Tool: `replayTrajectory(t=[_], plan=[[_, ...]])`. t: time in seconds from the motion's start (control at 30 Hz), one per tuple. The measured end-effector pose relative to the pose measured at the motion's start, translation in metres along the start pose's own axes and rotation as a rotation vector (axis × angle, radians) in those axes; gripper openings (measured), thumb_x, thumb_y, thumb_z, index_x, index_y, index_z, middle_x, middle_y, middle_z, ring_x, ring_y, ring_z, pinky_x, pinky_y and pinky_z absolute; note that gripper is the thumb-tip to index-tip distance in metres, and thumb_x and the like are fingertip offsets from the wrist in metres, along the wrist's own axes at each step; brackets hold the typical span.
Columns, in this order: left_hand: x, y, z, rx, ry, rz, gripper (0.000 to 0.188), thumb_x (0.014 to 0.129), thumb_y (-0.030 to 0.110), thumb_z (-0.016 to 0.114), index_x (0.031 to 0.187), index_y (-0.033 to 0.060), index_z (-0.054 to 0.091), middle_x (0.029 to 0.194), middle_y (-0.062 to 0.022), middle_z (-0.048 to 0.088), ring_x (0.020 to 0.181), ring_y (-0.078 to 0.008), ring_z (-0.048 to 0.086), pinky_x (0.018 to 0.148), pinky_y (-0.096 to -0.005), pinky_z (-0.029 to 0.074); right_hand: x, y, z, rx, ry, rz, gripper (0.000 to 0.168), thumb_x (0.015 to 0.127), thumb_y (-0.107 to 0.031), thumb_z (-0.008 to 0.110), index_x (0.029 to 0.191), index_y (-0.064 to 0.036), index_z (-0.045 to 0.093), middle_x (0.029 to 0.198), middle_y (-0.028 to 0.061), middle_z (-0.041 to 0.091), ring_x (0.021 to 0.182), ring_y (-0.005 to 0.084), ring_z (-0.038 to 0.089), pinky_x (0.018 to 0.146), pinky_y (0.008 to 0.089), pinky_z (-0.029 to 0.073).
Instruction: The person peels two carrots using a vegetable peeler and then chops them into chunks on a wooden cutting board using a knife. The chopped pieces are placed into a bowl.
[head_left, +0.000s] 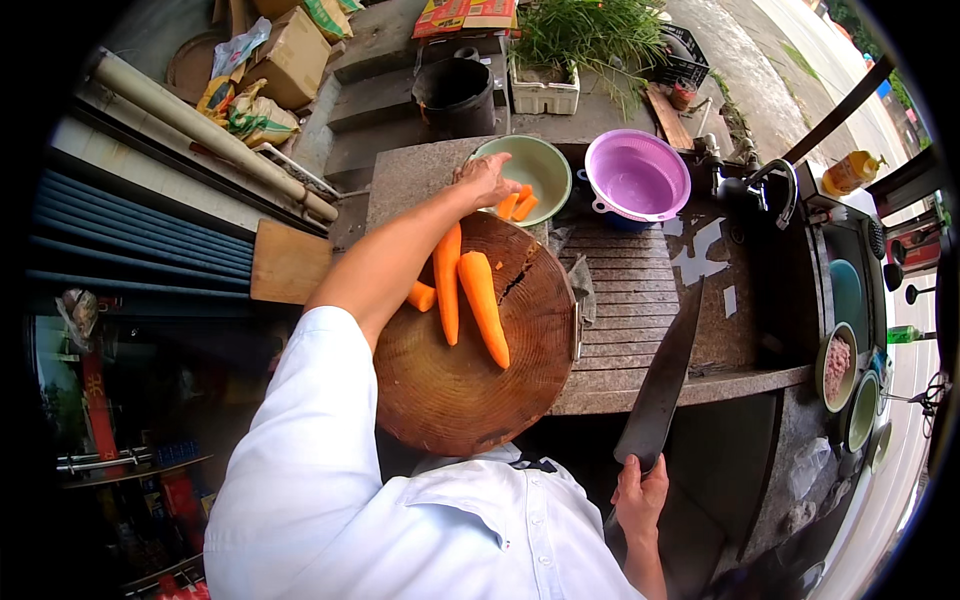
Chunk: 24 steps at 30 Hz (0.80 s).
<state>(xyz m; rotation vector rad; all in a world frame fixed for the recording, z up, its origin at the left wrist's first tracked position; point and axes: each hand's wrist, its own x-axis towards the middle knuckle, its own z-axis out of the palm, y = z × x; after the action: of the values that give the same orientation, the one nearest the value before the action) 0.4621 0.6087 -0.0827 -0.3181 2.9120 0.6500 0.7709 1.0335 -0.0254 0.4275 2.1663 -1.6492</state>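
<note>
My left hand (486, 181) reaches over the near left rim of a pale green bowl (551, 174), fingers apart and nothing in them. Several cut carrot pieces (517, 204) lie in the bowl beside that hand. Under my left forearm is a round wooden chopping block (480, 397) with a crack in its top. Two long peeled carrots (484, 307) rest on it, and a shorter carrot piece (421, 297) is partly hidden by my arm. My right hand (641, 491) grips a large broad-bladed knife (660, 382) off the block's right side, blade pointing away from me.
A purple colander (637, 176) stands right of the bowl, by a sink with a curved faucet (780, 187). Grooved stone counter (619, 300) lies between block and sink. A bowl of minced meat (836, 367) sits far right. Beyond the counter stands a black bucket (454, 94).
</note>
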Motion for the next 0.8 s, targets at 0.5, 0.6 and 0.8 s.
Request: replayTrajectory(t=[0.5, 0.6, 0.8], plan=[[-0.292, -0.105, -0.002, 0.127, 0.372, 0.219, 0.044, 0.081, 0.02, 0.074, 0.117, 0.0012, 0.056, 0.103, -0.0152, 0.057, 0.097, -0.0334, 0.054, 0.086, -0.0425, 0.045, 0.038, -0.1, 0.06, -0.813, -0.415, -0.59, 0.011, 0.095, -0.01, 0.051, 0.095, 0.0, 0.048, 0.065, 0.0245, 0.061, 0.058, 0.0442, 0.061, 0.05, 0.05, 0.046], [-0.337, -0.075, 0.021, -0.09, 0.551, 0.101, 0.037, 0.084, 0.021, 0.073, 0.11, 0.0014, 0.055, 0.095, -0.0172, 0.058, 0.088, -0.0354, 0.056, 0.078, -0.0439, 0.047, 0.034, -0.129, 0.092, -1.003, -0.593, -0.745, 0.01, 0.092, -0.008, 0.05, 0.094, 0.0, 0.046, 0.064, 0.0249, 0.061, 0.058, 0.0446, 0.061, 0.053, 0.0536, 0.047], [-0.377, -0.05, 0.051, -0.357, 0.804, -0.029, 0.032, 0.087, 0.017, 0.071, 0.108, 0.0, 0.055, 0.098, -0.0191, 0.057, 0.09, -0.038, 0.059, 0.079, -0.0434, 0.05, 0.015, -0.152, 0.151, -1.205, -0.85, -0.804, 0.007, 0.087, -0.002, 0.047, 0.092, 0.002, 0.044, 0.068, 0.024, 0.063, 0.063, 0.0447, 0.063, 0.058, 0.0545, 0.049]])
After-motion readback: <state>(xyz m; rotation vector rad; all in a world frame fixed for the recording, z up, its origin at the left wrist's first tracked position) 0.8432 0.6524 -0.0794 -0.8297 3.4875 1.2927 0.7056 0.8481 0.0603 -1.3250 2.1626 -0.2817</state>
